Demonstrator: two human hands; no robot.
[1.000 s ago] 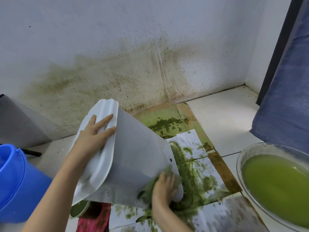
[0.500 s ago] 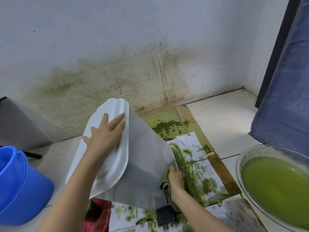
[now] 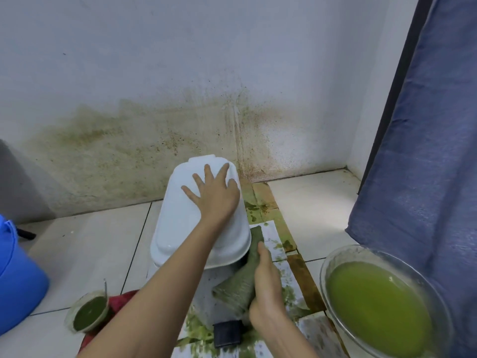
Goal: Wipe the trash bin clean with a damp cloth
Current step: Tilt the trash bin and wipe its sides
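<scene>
Head view: the white trash bin (image 3: 180, 228) stands upright on the tiled floor just in front of the stained wall (image 3: 154, 125), with its closed lid facing the camera and its long axis running from the pedal end near the person toward the wall. The left hand (image 3: 214, 196) lies flat on the far half of the lid, all 5 fingers spread and pressing down, so it looks to be steadying the bin rather than gripping it. The right hand (image 3: 265, 288) sits against the bin's right side wall, below the lid rim, its fingers pressed together and extended over the green cloth (image 3: 241, 285), which it holds flat against the plastic; the thumb is hidden, so I cannot tell whether it pinches the cloth. Part of the cloth reaches up past the fingertips to the lid's edge. The surface to be wiped therefore lies directly to the left of the right palm, touching it through the cloth, and the right hand is the nearer 1 to that side. To the right of the bin sits a clear bowl of green liquid (image 3: 374, 303); to its left, a blue bucket (image 3: 18, 280).
</scene>
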